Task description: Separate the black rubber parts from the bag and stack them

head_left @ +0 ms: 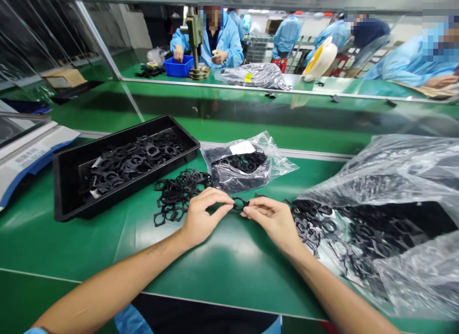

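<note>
A green tabletop spans most of the frame, its surface bare and shiny at lower centre. On the right side lies a large plastic bag, its mouth toward the centre, with black ring-shaped parts inside and spilling out in front. A long black tray stands at an angle on the left, heaped with similar dark parts. At upper centre, beyond the front of the table, a co-worker in a blue coat sits with one hand over a blue bin. Just above the centre rests a smaller clear bag, a white label on top and black rings within. Beside it, left of centre, is a loose pile of parts. The person's left hand and right hand meet near the centre, each pinching between thumb and fingers an opposite end of one small black ring part, which is held above the tabletop, in front of the smaller bag.
</note>
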`<action>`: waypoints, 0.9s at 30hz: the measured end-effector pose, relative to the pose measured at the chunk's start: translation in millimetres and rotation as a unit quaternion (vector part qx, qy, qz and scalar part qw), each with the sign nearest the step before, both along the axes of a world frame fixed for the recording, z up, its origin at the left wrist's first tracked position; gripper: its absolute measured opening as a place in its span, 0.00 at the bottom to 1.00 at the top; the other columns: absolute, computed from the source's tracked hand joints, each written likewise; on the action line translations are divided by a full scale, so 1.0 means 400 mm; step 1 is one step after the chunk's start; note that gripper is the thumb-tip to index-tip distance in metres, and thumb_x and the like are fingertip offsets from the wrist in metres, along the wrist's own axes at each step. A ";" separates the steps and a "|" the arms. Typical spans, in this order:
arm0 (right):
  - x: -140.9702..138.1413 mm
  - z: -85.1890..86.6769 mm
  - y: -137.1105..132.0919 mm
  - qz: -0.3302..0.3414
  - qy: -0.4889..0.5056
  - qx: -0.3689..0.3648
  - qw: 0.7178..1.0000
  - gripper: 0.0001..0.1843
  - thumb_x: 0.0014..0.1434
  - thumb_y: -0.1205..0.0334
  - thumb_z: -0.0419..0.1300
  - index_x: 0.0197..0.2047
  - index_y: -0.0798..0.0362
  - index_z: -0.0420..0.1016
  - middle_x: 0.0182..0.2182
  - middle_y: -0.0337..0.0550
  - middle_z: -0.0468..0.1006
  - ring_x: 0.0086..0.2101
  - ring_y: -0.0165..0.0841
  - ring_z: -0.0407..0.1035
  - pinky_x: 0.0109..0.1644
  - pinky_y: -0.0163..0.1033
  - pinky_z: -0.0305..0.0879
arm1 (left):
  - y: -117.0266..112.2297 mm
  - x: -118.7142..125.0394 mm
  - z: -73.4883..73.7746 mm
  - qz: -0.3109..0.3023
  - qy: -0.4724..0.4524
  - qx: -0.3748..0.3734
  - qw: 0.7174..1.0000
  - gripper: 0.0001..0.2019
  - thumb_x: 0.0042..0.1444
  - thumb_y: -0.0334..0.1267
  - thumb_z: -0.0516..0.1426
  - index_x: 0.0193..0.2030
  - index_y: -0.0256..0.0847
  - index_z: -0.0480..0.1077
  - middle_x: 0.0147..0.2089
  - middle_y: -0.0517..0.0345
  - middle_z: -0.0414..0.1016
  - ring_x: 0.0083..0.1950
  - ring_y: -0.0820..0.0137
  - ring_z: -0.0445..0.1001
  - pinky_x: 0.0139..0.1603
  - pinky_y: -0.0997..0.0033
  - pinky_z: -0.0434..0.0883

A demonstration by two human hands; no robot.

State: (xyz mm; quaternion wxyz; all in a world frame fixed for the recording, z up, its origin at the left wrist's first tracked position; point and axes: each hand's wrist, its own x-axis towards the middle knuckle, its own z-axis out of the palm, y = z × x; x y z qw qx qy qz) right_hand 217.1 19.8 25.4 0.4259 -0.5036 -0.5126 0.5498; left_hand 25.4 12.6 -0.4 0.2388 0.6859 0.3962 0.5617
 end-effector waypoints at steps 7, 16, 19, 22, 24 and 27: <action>-0.007 -0.009 -0.002 -0.004 0.002 0.002 1.000 0.23 0.40 0.44 0.76 0.28 0.55 0.81 0.24 0.45 0.82 0.28 0.39 0.79 0.38 0.43 0.79 | -0.007 0.003 -0.006 -0.014 -0.047 -0.041 0.998 0.02 0.59 0.35 0.63 0.36 0.40 0.77 0.36 0.56 0.79 0.38 0.71 0.77 0.40 0.72 0.75; -0.014 -0.006 -0.008 0.039 0.026 -0.011 0.999 0.19 0.44 0.47 0.74 0.28 0.55 0.81 0.24 0.45 0.82 0.28 0.37 0.79 0.38 0.42 0.77 | 0.008 -0.006 -0.014 0.001 0.019 -0.051 0.999 0.03 0.59 0.33 0.62 0.35 0.40 0.76 0.35 0.57 0.77 0.36 0.72 0.76 0.38 0.74 0.74; -0.015 -0.008 -0.008 0.038 0.025 -0.011 0.999 0.19 0.44 0.47 0.74 0.28 0.55 0.81 0.24 0.44 0.82 0.27 0.37 0.79 0.37 0.42 0.77 | 0.009 -0.007 -0.017 0.007 0.030 -0.058 0.998 0.03 0.60 0.32 0.61 0.34 0.40 0.75 0.34 0.58 0.77 0.35 0.73 0.75 0.38 0.75 0.74; -0.016 -0.010 -0.007 0.038 0.023 -0.008 0.999 0.19 0.44 0.47 0.74 0.28 0.55 0.81 0.24 0.44 0.82 0.28 0.37 0.79 0.36 0.41 0.77 | 0.009 -0.008 -0.019 0.002 0.039 -0.057 0.998 0.03 0.60 0.32 0.61 0.35 0.39 0.75 0.35 0.58 0.76 0.35 0.73 0.75 0.38 0.75 0.74; -0.015 -0.011 -0.007 0.038 0.022 -0.007 0.999 0.19 0.44 0.47 0.74 0.28 0.55 0.81 0.24 0.44 0.82 0.28 0.37 0.79 0.37 0.41 0.76 | 0.009 -0.009 -0.020 -0.002 0.046 -0.050 0.998 0.03 0.60 0.32 0.60 0.35 0.39 0.75 0.35 0.57 0.76 0.35 0.73 0.75 0.38 0.75 0.75; -0.014 -0.013 -0.007 0.035 0.022 -0.007 0.999 0.18 0.44 0.48 0.74 0.28 0.55 0.81 0.24 0.44 0.82 0.27 0.37 0.79 0.37 0.41 0.76 | 0.007 -0.011 -0.018 -0.002 0.060 -0.033 0.998 0.02 0.60 0.32 0.61 0.35 0.40 0.75 0.36 0.57 0.76 0.36 0.73 0.75 0.38 0.74 0.75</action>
